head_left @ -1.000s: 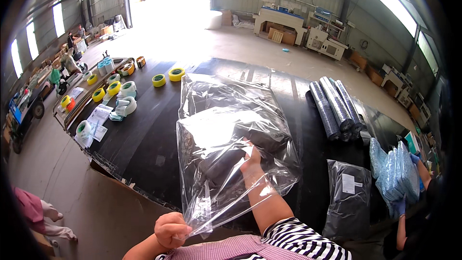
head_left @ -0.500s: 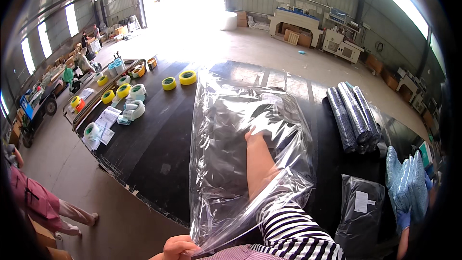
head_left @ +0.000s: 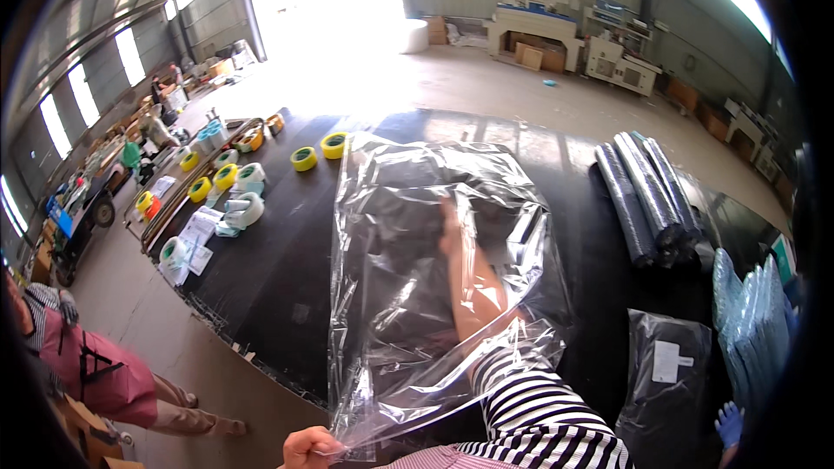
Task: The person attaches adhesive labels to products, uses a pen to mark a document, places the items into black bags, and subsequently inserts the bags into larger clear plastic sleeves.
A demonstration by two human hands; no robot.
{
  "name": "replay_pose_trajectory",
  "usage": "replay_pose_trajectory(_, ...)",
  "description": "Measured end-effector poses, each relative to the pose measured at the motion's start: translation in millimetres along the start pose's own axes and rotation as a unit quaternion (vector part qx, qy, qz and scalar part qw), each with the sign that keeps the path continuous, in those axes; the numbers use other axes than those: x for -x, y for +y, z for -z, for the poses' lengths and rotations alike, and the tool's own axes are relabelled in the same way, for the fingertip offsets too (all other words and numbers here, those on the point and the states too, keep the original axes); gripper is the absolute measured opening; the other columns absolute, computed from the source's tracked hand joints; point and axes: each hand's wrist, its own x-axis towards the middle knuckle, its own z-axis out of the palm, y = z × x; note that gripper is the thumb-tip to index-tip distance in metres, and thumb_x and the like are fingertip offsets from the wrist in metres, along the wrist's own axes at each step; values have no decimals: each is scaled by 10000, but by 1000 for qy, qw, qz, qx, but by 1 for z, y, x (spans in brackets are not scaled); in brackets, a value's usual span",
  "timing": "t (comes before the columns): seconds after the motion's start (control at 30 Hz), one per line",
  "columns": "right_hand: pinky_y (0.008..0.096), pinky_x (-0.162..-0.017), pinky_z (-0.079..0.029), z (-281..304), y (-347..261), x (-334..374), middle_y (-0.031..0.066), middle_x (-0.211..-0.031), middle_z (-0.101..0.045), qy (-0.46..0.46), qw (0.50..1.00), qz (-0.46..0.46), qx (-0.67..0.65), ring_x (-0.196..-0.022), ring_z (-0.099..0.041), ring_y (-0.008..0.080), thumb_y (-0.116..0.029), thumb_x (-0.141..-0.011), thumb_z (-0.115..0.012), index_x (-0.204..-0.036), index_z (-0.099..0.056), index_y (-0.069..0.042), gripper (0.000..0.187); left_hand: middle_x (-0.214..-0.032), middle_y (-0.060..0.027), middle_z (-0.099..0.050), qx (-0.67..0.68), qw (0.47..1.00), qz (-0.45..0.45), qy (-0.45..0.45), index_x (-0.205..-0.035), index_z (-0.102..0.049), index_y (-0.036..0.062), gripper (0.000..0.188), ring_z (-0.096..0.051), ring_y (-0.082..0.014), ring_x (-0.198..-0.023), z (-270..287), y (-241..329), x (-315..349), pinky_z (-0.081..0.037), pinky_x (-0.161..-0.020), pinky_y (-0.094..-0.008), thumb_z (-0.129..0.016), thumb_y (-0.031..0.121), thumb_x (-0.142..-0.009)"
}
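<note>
A large clear plastic bag (head_left: 395, 304) lies spread on the black-topped table (head_left: 269, 295) in front of me. My left hand (head_left: 309, 448) is closed on its near left corner, at the table's front edge. My right forearm, in a black-and-white striped sleeve, reaches inside the bag through its near end. My right hand (head_left: 449, 230) is seen through the film near the bag's middle. Glare and blur over the fingers hide whether they grip anything. Right of the bag lies a flat dark grey package (head_left: 667, 391) with a white label (head_left: 666, 362).
Tape rolls (head_left: 303, 159) and papers (head_left: 199, 230) lie on the table's left. Dark shiny film rolls (head_left: 647, 195) and pale blue bubble-wrap packs (head_left: 751, 321) are on the right. A co-worker's blue-gloved hand (head_left: 730, 424) shows at lower right; a person in a pink apron (head_left: 95, 365) stands left.
My right hand has shifted slightly farther into the bag. My left hand still grips the corner. The gloved co-worker's hand has come off the bubble-wrap packs; the aproned person shows more fully.
</note>
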Motion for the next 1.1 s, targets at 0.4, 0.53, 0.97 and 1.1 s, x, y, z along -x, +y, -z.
replay_pose_trajectory(0.4, 334, -871, -504, 70, 30, 336, 79, -1059, -658, -242, 892, -31, 380, -992, -622, 158, -168, -928, -657, -1231, -596, -23, 342, -758, -22, -506, -254, 937, -241, -10, -826, -535, 41, 214, -464, -122, -644, 13, -46, -18, -370, -592, -264, -523, 135, -1017)
replay_pose_trajectory(0.53, 344, -975, -518, 198, -69, 501, 128, -1180, -697, -277, 874, -31, 399, -1117, -659, 201, -46, -923, -670, -1311, -604, -7, 396, -823, -66, -567, -185, 970, -155, -29, -857, -562, 18, 185, -527, -169, -731, -41, 12, -26, -440, -652, -306, -488, 70, -1018)
replay_pose_trajectory(0.97, 416, -780, -545, 518, -261, 601, 150, -938, -744, 414, 849, -51, 323, -811, -712, 278, -215, -680, -911, -1003, -743, 57, 453, -726, 1, -469, -166, 967, -192, -5, -817, -518, 39, 278, -381, -67, -607, -71, 3, -30, -296, -544, -246, -525, 207, -1038)
replay_pose_trajectory(1.1, 432, -909, -538, 498, -222, 617, 152, -1072, -726, 325, 931, -19, 162, -961, -694, 308, -232, -795, -809, -1177, -678, 42, 488, -670, -24, -480, -206, 940, -270, -13, -845, -580, 18, 305, -434, -93, -569, -70, 10, -35, -321, -517, -267, -562, 261, -1027)
